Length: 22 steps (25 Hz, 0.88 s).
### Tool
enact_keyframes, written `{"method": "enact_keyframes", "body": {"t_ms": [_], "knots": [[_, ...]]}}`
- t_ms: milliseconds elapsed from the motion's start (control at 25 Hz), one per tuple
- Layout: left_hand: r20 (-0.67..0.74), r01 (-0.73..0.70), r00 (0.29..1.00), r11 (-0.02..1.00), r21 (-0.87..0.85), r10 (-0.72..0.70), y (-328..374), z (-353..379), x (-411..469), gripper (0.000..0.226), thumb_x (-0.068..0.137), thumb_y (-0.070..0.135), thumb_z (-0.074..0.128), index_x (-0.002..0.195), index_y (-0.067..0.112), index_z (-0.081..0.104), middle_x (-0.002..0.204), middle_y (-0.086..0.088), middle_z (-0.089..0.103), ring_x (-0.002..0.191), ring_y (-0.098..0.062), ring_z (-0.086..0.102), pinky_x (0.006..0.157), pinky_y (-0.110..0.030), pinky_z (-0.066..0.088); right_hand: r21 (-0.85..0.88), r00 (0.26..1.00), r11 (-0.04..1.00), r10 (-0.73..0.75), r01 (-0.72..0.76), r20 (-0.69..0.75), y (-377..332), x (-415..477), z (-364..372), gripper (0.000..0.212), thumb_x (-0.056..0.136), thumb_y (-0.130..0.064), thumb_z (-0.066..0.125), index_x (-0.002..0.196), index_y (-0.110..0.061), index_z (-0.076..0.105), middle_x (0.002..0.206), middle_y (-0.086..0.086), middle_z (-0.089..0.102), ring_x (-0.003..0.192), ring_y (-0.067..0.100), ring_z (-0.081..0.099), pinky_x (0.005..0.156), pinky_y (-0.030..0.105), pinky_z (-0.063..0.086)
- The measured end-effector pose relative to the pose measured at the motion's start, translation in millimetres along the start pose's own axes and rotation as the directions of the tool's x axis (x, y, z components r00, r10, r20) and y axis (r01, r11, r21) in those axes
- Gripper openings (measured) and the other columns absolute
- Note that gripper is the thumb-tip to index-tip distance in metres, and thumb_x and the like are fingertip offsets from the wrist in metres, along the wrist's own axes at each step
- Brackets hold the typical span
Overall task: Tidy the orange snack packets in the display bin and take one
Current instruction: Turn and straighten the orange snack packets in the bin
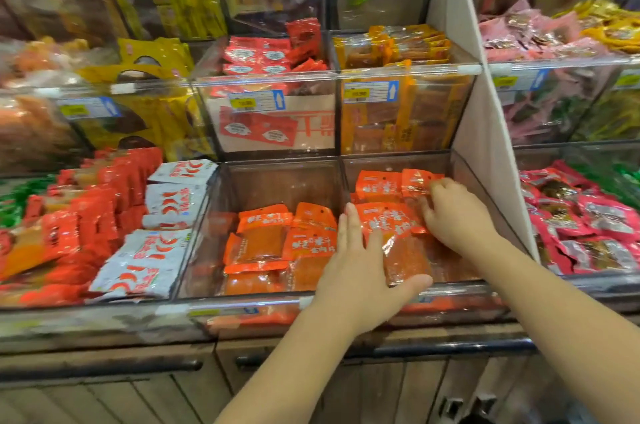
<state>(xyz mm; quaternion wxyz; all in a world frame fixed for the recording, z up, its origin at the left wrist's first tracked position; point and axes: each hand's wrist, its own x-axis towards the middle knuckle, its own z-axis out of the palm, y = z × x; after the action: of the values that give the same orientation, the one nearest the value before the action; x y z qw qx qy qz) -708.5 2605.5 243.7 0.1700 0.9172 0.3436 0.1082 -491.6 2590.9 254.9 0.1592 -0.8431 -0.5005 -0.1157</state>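
Head view puts both your hands in the right compartment of the display bin (381,162). Your left hand (360,250) lies with straight fingers along the front packet (398,240), thumb spread across its near end, gripping nothing. Your right hand (457,215) curls its fingers (438,185) over the rear packet (415,181), seemingly pinching its edge. Hold the front packet flat and draw the rear one into line slowly. The film looks slippery, so square the edges before lifting one out.

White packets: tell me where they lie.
Head view, bottom row, left: the white packets lie between the red packets and the orange packets.
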Motion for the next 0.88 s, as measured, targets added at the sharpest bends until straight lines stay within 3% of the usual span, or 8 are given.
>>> {"method": "enact_keyframes", "body": {"t_ms": [80,160,280,360,440,520,680,880], "knots": [[0.037,-0.104,0.993,0.989,-0.103,0.108,-24,-13,-12,0.08,0.095,0.065,0.052,0.16,0.031,0.02,0.169,0.011,-0.017,0.155,-0.008,-0.001,0.12,-0.032,0.025,0.108,0.981,0.985,-0.118,0.135,-0.153,-31,-6,-7,0.036,0.103,-0.029,0.04,0.122,-0.008,0.063,0.116,0.014,0.066,0.107,0.038,0.063,0.087,0.049,0.053],[0.022,-0.18,0.981,0.941,-0.288,0.195,-52,-29,-21,0.056,0.101,0.041,0.056,0.154,0.032,0.038,0.167,0.018,0.017,0.141,0.003,0.036,0.111,-0.018,0.036,0.305,0.981,0.936,-0.142,0.178,-0.134,-73,-8,-13,0.04,0.104,-0.028,0.044,0.138,-0.011,0.055,0.133,0.012,0.061,0.124,0.032,0.057,0.102,0.045,0.048],[-0.075,-0.057,0.997,0.933,-0.356,0.033,-96,-50,-13,0.034,0.104,0.024,0.054,0.137,0.026,0.058,0.133,0.008,0.063,0.108,-0.007,0.063,0.091,-0.016,0.045,0.414,0.985,0.897,-0.171,0.153,0.007,-124,-5,2,0.053,0.103,-0.032,0.045,0.148,-0.005,0.041,0.147,0.018,0.048,0.14,0.035,0.044,0.115,0.045,0.038],[-0.098,0.164,0.979,0.979,-0.124,-0.176,-127,-64,2,0.031,0.103,0.025,0.052,0.132,0.017,0.061,0.131,-0.006,0.065,0.115,-0.021,0.062,0.092,-0.023,0.044,0.375,0.985,0.921,-0.148,0.104,0.091,-146,-12,17,0.066,0.105,-0.038,0.042,0.157,0.0,0.024,0.163,0.02,0.026,0.152,0.034,0.024,0.123,0.043,0.026],[-0.051,0.414,0.91,0.897,0.154,-0.412,-152,-72,16,0.046,0.102,0.036,0.05,0.139,0.009,0.053,0.141,-0.018,0.056,0.128,-0.033,0.055,0.102,-0.035,0.044,0.244,0.988,0.965,-0.124,0.099,0.09,-155,-18,26,0.073,0.107,-0.043,0.037,0.16,0.0,0.01,0.17,0.018,0.004,0.157,0.031,0.008,0.126,0.04,0.015],[0.027,0.524,0.83,0.795,0.305,-0.557,-159,-72,30,0.063,0.103,0.048,0.044,0.15,0.006,0.039,0.149,-0.021,0.048,0.134,-0.038,0.05,0.108,-0.044,0.043,0.153,0.991,0.983,-0.118,0.106,0.071,-159,-22,26,0.074,0.107,-0.045,0.034,0.161,-0.003,0.007,0.17,0.017,-0.004,0.158,0.031,0.003,0.126,0.038,0.012],[0.129,0.59,0.737,0.724,0.358,-0.664,-151,-61,56,0.078,0.104,0.058,0.037,0.159,0.005,0.021,0.161,-0.016,0.035,0.143,-0.038,0.041,0.114,-0.047,0.037,0.015,0.988,0.991,-0.134,0.134,0.081,-161,-21,28,0.072,0.107,-0.046,0.033,0.161,-0.005,0.011,0.169,0.021,-0.009,0.157,0.034,0.0,0.127,0.04,0.011],[-0.01,0.635,0.747,0.71,0.303,-0.664,-156,-57,64,0.089,0.095,0.059,0.059,0.156,0.007,0.022,0.157,-0.018,0.034,0.144,-0.035,0.037,0.111,-0.047,0.039,-0.031,0.986,0.988,-0.146,0.149,0.075,-162,-17,31,0.07,0.107,-0.046,0.033,0.161,-0.005,0.016,0.168,0.022,-0.008,0.157,0.035,0.001,0.127,0.041,0.011]]}}
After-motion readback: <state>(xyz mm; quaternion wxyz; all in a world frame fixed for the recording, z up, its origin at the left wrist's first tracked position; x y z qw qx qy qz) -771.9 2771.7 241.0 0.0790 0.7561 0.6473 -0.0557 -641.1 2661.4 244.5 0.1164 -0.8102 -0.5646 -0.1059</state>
